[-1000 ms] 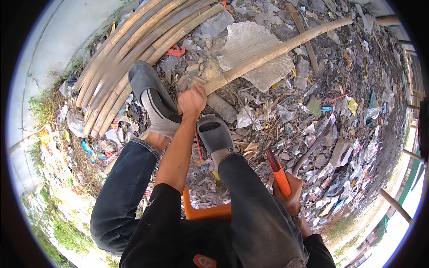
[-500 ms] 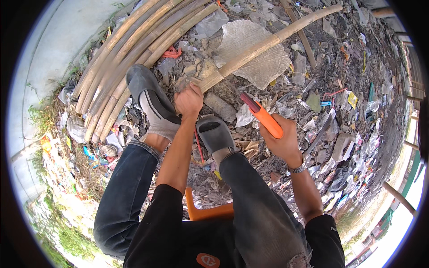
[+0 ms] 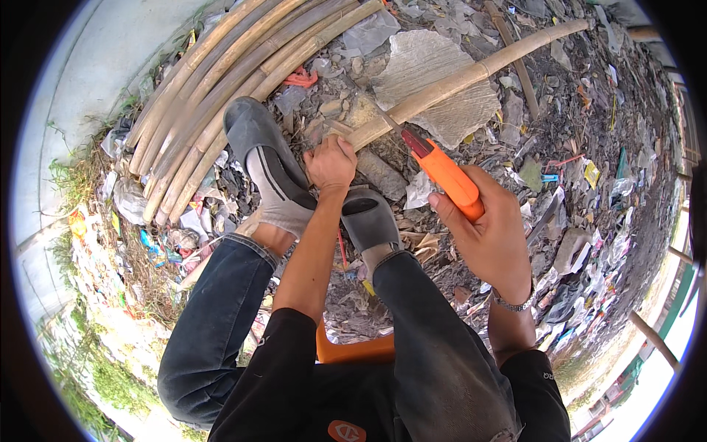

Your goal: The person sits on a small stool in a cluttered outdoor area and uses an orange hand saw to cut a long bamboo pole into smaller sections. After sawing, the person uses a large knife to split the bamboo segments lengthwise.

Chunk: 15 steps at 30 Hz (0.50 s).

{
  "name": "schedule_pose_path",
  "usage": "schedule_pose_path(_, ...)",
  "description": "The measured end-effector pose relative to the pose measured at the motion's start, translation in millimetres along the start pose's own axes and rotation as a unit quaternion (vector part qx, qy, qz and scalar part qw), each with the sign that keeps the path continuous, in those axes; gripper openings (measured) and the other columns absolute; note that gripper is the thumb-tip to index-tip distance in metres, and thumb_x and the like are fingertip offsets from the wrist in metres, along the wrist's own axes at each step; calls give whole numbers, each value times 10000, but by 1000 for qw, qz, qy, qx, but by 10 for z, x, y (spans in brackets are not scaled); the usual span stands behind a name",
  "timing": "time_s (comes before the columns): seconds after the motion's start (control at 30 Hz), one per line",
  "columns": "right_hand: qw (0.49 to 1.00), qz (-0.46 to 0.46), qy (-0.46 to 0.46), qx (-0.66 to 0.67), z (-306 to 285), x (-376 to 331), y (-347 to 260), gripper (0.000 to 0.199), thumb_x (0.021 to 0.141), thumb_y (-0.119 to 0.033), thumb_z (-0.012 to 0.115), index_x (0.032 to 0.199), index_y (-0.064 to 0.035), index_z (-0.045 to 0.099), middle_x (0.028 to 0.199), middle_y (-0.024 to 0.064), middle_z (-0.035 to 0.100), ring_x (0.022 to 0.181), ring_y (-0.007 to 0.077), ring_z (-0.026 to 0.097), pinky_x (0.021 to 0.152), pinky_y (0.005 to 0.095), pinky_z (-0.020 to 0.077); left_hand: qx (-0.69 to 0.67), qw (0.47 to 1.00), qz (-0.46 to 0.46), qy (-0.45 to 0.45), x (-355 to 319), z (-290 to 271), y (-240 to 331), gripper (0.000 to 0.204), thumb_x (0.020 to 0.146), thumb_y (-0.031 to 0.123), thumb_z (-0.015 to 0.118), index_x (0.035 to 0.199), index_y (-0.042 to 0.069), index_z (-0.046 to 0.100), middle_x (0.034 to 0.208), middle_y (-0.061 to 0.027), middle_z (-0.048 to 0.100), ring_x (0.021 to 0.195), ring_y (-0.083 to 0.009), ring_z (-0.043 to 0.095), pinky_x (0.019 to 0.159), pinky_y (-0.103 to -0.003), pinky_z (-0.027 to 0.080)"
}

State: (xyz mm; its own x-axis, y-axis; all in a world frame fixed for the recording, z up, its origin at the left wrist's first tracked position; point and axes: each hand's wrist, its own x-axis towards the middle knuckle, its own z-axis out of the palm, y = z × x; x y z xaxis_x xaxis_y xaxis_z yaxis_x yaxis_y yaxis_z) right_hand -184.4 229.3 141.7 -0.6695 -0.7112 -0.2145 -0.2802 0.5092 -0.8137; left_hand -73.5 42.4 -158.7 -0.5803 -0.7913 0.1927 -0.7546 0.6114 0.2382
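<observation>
My left hand [image 3: 331, 161] is closed around the near end of a bamboo pole [image 3: 449, 85], which runs up and to the right across a flat grey concrete slab [image 3: 420, 59]. In my right hand [image 3: 495, 232] is a hand saw [image 3: 451, 179] with an orange handle and a dark red section at its front. Its thin blade, seen nearly edge-on, meets the pole just right of my left hand. Exactly how deep the blade sits in the bamboo is not clear. My grey slip-on shoes [image 3: 258, 132] flank my left forearm.
Several bamboo poles [image 3: 213, 81] lie side by side at the upper left, near a pale wall [image 3: 70, 110]. Rubble, plastic scraps and other litter cover the ground. A thin wooden stick [image 3: 513, 62] lies beyond the slab. Under me is an orange seat [image 3: 357, 349].
My right hand and the saw have tilted and moved slightly up, bringing the blade across the pole. The whole view has shifted a little. My left hand keeps its hold on the pole.
</observation>
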Motion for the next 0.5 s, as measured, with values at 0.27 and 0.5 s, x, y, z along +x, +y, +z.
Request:
schedule_pose_path(0.27, 999, -24, -15, -27, -356, 581, 29, 237, 901, -177, 755, 910, 32, 646, 664, 180, 588, 603, 362, 569, 607, 396, 461, -49, 993, -16, -106, 80, -165, -2, 438, 1009, 453, 527, 1011, 68, 736, 905, -174, 758, 860, -376, 720, 871, -500, 487)
schedule_pose_path(0.5, 999, 21, 35, -19, 228, -587, 625, 217, 896, -153, 777, 932, 5, 633, 627, 124, 580, 509, 254, 560, 534, 354, 447, -110, 930, -5, -351, 365, -355, -149, 726, 731, 647, 785, 1164, 65, 752, 994, -230, 771, 969, -401, 748, 892, -493, 579)
